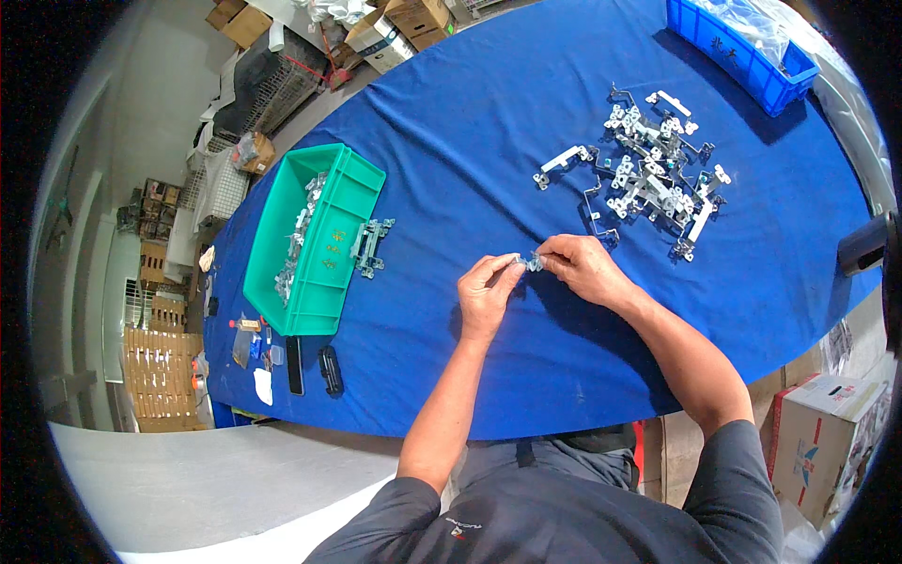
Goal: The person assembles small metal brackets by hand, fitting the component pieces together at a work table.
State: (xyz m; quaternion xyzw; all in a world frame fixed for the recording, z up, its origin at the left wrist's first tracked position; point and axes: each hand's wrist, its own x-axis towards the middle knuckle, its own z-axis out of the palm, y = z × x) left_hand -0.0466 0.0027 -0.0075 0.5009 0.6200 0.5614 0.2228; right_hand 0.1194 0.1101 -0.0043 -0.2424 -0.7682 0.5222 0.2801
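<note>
Both my hands meet over the middle of the blue cloth, thumbs and fingertips pinched around a small silvery metal bracket (pixel 529 264). My left hand (pixel 485 297) is closed on its left end, and my right hand (pixel 590 270) grips the right end. Fingers cover much of the piece, so its full shape is hidden. Beyond my right hand spreads a loose pile of white and silver metal brackets (pixel 658 174). To the left, a green plastic bin (pixel 352 242) holds more metal parts (pixel 303 240). A few brackets (pixel 371 247) rest against its right side.
A blue crate (pixel 742 58) with clear plastic inside stands at the far right. Near the left edge of the blue-covered table (pixel 423 376) lie a phone (pixel 295 365), a black elongated object (pixel 331 370) and small items. A dark post (pixel 864 246) juts in at right, above a carton (pixel 822 442).
</note>
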